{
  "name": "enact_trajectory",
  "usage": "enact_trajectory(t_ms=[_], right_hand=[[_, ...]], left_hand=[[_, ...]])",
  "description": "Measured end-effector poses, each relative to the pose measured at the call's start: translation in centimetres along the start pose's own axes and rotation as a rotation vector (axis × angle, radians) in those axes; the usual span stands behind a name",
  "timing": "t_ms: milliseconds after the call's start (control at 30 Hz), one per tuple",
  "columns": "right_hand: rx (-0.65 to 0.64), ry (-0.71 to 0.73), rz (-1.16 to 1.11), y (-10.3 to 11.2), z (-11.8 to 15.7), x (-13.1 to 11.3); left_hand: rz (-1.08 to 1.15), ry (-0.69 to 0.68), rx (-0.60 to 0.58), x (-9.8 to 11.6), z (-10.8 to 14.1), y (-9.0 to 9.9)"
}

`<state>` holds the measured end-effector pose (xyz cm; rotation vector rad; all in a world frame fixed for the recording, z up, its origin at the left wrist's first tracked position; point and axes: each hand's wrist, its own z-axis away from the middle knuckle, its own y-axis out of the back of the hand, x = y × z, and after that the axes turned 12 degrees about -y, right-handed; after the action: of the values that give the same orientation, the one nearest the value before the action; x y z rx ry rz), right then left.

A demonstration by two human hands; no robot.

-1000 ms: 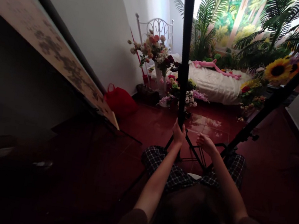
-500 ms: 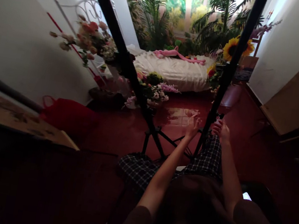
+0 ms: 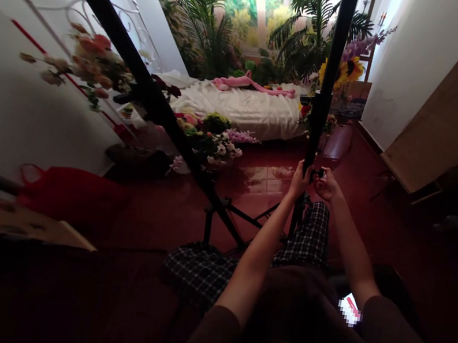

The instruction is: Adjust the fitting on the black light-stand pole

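Two black stand poles rise in front of me. Around the right-hand pole [image 3: 318, 125], low down, the fingers of my left hand [image 3: 298, 182] are wrapped. Just to its right, my right hand [image 3: 327, 187] pinches a small black knob [image 3: 320, 173] that sticks out from that pole's side. Dark struts join the poles near the floor, partly hidden by my left forearm. The other black pole [image 3: 167, 120] slants down from the upper left, and neither hand touches it.
Bunches of flowers [image 3: 210, 139] stand beyond the left pole. A white-covered bed [image 3: 240, 106] with a pink plush toy [image 3: 248, 83] lies behind. A red bag [image 3: 71, 192] rests at left, a wooden panel [image 3: 437, 107] leans at right. A lit phone [image 3: 349, 309] is by my right arm.
My left hand, before apart from the pole with fingers raised, has closed around it. My right hand has come to the knob. The view has shifted, so the scene sits further left.
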<state>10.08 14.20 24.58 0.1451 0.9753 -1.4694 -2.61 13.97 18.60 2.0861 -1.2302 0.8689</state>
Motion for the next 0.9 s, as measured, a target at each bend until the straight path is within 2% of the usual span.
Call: enact_trajectory(t_ms=[133,300,400,533,633,700,833,900], right_hand=[[0.039,-0.028,-0.051,0.2,-0.1,-0.6],[0.073,0.100,0.119,1.2,-0.1,-1.0],[0.047,0.175,0.272,2.1,-0.3,-1.3],[-0.074,0.268,0.580,3.6,-0.7,-2.3],[-0.094,0.416,0.844,4.3,-0.8,-3.4],[0.039,0.582,1.035,4.4,-0.4,-3.7],[0.439,0.900,1.395,4.0,1.1,-2.6],[0.509,0.969,1.458,3.4,1.9,-1.7]], left_hand=[[0.001,0.019,-0.006,0.4,0.0,0.1],[-0.003,0.042,-0.008,0.9,0.0,0.1],[-0.011,0.052,-0.018,1.1,0.0,0.1],[-0.040,0.074,-0.027,1.4,-0.1,0.4],[-0.032,0.083,-0.045,1.5,0.0,0.5],[-0.015,0.082,-0.054,1.5,0.0,0.6],[0.012,0.068,-0.051,1.3,0.0,0.5],[0.021,0.059,-0.044,1.2,0.0,0.4]])
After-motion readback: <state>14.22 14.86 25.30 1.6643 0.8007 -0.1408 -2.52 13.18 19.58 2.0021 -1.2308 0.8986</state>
